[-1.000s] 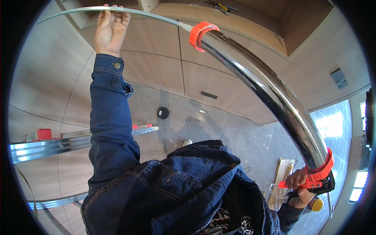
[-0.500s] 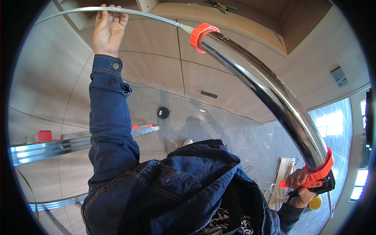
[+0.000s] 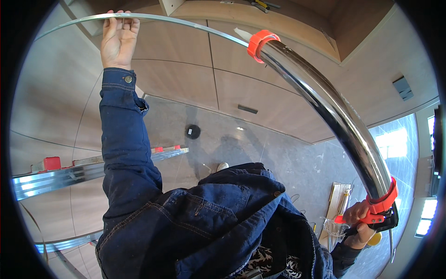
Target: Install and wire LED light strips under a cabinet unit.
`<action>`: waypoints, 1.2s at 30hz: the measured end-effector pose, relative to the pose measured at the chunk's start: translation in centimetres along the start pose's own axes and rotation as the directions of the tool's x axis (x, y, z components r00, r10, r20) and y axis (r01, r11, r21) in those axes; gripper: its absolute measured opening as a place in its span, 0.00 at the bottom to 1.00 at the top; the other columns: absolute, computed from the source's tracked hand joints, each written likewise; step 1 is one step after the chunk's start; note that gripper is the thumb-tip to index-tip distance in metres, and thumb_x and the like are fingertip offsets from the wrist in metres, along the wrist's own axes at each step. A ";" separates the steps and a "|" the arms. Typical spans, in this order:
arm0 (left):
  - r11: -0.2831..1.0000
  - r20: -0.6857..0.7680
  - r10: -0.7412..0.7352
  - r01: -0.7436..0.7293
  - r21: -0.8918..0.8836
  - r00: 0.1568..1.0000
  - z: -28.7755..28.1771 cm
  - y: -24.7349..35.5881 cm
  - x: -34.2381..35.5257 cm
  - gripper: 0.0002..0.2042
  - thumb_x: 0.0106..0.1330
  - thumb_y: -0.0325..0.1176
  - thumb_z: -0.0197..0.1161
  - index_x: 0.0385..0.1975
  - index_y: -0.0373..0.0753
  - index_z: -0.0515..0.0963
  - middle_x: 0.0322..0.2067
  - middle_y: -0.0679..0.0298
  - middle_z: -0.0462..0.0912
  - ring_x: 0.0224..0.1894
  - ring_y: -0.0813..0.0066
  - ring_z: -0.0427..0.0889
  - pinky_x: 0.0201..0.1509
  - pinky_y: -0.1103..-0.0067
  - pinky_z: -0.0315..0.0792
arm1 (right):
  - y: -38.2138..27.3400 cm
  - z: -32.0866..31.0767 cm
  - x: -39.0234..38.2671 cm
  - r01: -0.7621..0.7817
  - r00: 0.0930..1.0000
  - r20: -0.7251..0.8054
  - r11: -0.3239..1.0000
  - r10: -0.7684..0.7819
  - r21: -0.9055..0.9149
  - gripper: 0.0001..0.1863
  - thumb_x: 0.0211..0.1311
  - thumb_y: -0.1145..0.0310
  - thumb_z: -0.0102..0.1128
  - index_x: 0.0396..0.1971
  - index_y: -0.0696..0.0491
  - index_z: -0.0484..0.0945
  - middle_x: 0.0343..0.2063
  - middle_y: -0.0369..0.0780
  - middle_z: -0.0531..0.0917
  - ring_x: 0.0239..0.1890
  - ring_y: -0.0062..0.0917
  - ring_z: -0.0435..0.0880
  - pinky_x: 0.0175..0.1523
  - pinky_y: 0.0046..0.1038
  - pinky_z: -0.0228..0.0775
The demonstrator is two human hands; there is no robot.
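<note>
Glass fills most of my view: a large clear pane [image 3: 153, 60] stands upright in front of me, and through it I see the pale wood panelling [image 3: 260, 93] and the grey stone-look floor [image 3: 297, 153] below. My left hand [image 3: 118, 39] reaches up, fingers curled over the pane's top edge [image 3: 186, 22], gripping it, to my mind so the sheet stays steady while I work along it. My right hand [image 3: 360, 225] is low at my right side, clenched around the handle and orange trigger of a caulking gun [image 3: 325, 111]. Its shiny metal barrel runs up and across the view to an orange collar, and the whitish nozzle [image 3: 241, 33] lies right at the glass edge, well to the right of my left hand. Holding the gun that long way out lets the tip follow the rim, I judge. My denim jacket [image 3: 200, 223] covers the lower middle. An aluminium ladder [image 3: 55, 169] with a red cap lies off to my left behind the pane. A small black round thing [image 3: 193, 131] sits beyond the glass; I cannot tell what it is.
</note>
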State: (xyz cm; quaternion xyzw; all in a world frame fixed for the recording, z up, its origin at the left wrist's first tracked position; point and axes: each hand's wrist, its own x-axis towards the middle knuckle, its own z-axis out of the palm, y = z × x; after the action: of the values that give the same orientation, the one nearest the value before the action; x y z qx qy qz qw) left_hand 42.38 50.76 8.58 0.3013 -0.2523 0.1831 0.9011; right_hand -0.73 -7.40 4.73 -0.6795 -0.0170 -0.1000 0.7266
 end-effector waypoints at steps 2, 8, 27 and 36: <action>1.000 -0.010 0.001 -0.001 0.003 1.000 -0.2 0.3 0.0 0.10 0.74 0.27 0.61 0.52 0.40 0.77 0.46 0.56 0.81 0.53 0.58 0.78 0.64 0.57 0.74 | 0.0 -0.1 -0.3 -0.024 0.999 -0.028 0.999 0.024 0.027 0.22 0.52 0.56 0.80 0.34 0.51 0.74 0.21 0.36 0.76 0.19 0.23 0.74 0.26 0.26 0.72; 1.000 -0.038 0.009 -0.009 0.003 0.999 -0.1 0.6 -0.1 0.10 0.73 0.26 0.62 0.51 0.40 0.77 0.46 0.57 0.81 0.53 0.57 0.78 0.64 0.57 0.74 | 0.2 -0.7 -0.9 -0.054 0.996 -0.063 0.998 0.056 0.032 0.21 0.51 0.59 0.81 0.33 0.50 0.74 0.20 0.36 0.76 0.19 0.23 0.74 0.28 0.28 0.73; 1.000 -0.074 0.008 -0.008 -0.004 0.997 -0.6 0.8 0.1 0.09 0.72 0.25 0.62 0.49 0.39 0.79 0.46 0.56 0.82 0.52 0.56 0.78 0.64 0.55 0.74 | 0.3 -1.0 -1.0 -0.045 0.997 -0.059 0.999 0.045 0.004 0.21 0.52 0.59 0.81 0.34 0.50 0.74 0.21 0.35 0.77 0.19 0.23 0.74 0.28 0.27 0.73; 1.000 -0.073 -0.007 0.005 -0.016 0.997 -0.9 0.7 0.2 0.08 0.71 0.24 0.63 0.48 0.38 0.80 0.45 0.55 0.82 0.51 0.57 0.79 0.64 0.55 0.75 | 0.7 -1.8 -1.1 -0.074 0.996 -0.039 0.997 0.075 0.037 0.20 0.52 0.61 0.79 0.34 0.50 0.74 0.22 0.35 0.76 0.20 0.24 0.75 0.29 0.28 0.73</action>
State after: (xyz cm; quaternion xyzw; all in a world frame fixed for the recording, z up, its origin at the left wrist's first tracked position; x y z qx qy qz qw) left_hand 42.52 51.87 8.38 0.2879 -0.2196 0.1893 0.9127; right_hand -1.85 -8.97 3.72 -0.6644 0.0211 -0.0860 0.7421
